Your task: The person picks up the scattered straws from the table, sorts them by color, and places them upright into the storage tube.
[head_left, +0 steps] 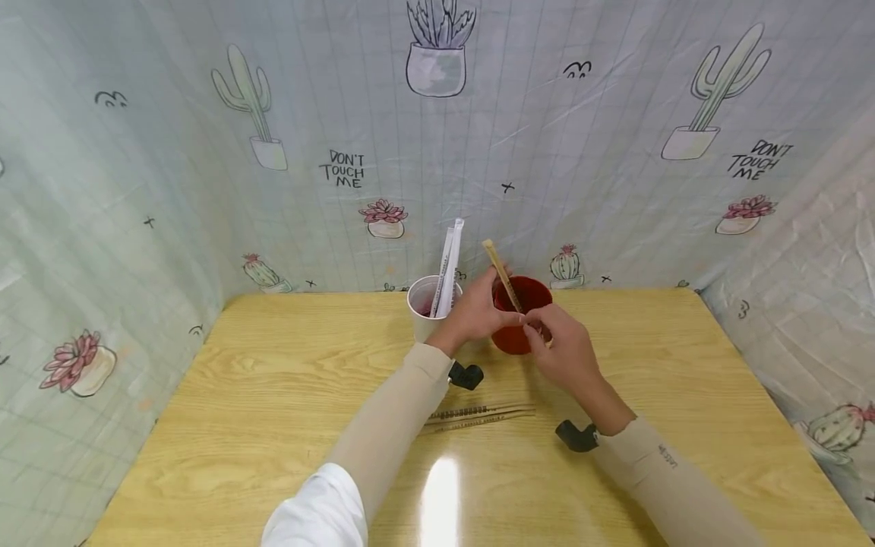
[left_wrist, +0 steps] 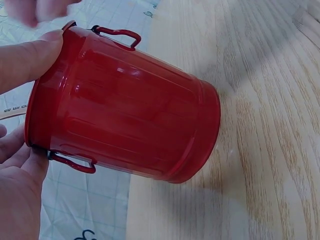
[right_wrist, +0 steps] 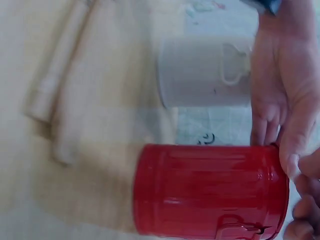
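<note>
The work looks like a sorting of long, slim wrapped sticks by colour into two small buckets, and it seems partly done. At least two white sticks (head_left: 448, 270) stand in the white bucket (head_left: 425, 328), leaning so that their tops tilt to the right. One brown stick (head_left: 503, 277) slants up out of the red bucket (head_left: 511, 342), its top tilted left and its lower end hidden near the hands. The red bucket stands upright on the wooden surface (head_left: 287, 380), just beside the white one.

The left hand (head_left: 481, 308) holds the red bucket at its mouth, thumb against the rim and fingers spread round the other side. The right hand (head_left: 563, 346) is at the near rim, by the left thumb, with its fingers bent and close together; I cannot tell whether they pinch the brown stick or anything else.

What appears to be left is the small group of loose brown sticks (head_left: 472, 418), lying side by side nearer the person, untouched by either hand. Their exact number is hard to make out
</note>
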Motion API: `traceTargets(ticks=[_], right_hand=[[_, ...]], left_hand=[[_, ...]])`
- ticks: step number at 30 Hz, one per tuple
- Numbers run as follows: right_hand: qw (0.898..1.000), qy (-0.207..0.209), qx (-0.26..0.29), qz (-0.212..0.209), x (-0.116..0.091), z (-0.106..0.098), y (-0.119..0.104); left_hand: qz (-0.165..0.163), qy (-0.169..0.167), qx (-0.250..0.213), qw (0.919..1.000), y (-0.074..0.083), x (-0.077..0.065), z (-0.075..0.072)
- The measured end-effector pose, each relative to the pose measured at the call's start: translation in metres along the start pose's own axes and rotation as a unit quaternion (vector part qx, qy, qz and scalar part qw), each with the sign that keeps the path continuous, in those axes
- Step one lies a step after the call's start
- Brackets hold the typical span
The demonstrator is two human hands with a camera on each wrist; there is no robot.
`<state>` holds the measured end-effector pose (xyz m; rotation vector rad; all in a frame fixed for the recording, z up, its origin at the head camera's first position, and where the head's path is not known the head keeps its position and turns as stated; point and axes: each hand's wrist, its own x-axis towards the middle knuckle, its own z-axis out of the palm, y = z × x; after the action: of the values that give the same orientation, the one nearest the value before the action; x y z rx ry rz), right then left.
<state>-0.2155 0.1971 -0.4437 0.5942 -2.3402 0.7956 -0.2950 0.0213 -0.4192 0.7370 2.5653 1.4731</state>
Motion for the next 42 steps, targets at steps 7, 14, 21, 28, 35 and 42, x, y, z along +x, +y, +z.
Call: traceTargets(ticks=[7, 14, 21, 28, 35, 42], right_hand=[[0.988, -0.145, 0.020, -0.052, -0.027, 0.000, -0.001], [0.964, -0.248, 0.042, -0.081, -0.043, 0.010, -0.002], [0.950, -0.287, 0.026, -0.118, -0.043, 0.014, -0.009], [0.934, -0.331, -0.018, -0.131, -0.045, 0.019, -0.012], [0.918, -0.359, -0.089, -0.141, -0.047, 0.020, -0.014], [0.907, -0.381, -0.099, -0.150, -0.049, 0.014, -0.014]], left_hand=[[-0.010, -0.003, 0.002, 0.9999, -0.001, 0.000, 0.000], [-0.011, -0.005, -0.002, 0.9999, 0.000, 0.000, -0.001], [-0.017, -0.001, 0.001, 0.9999, 0.002, 0.000, -0.003], [-0.019, -0.007, 0.012, 0.9997, 0.003, 0.000, -0.002], [-0.014, -0.006, 0.007, 0.9999, 0.001, 0.001, -0.001], [-0.019, -0.010, 0.006, 0.9998, 0.000, 0.000, -0.002]])
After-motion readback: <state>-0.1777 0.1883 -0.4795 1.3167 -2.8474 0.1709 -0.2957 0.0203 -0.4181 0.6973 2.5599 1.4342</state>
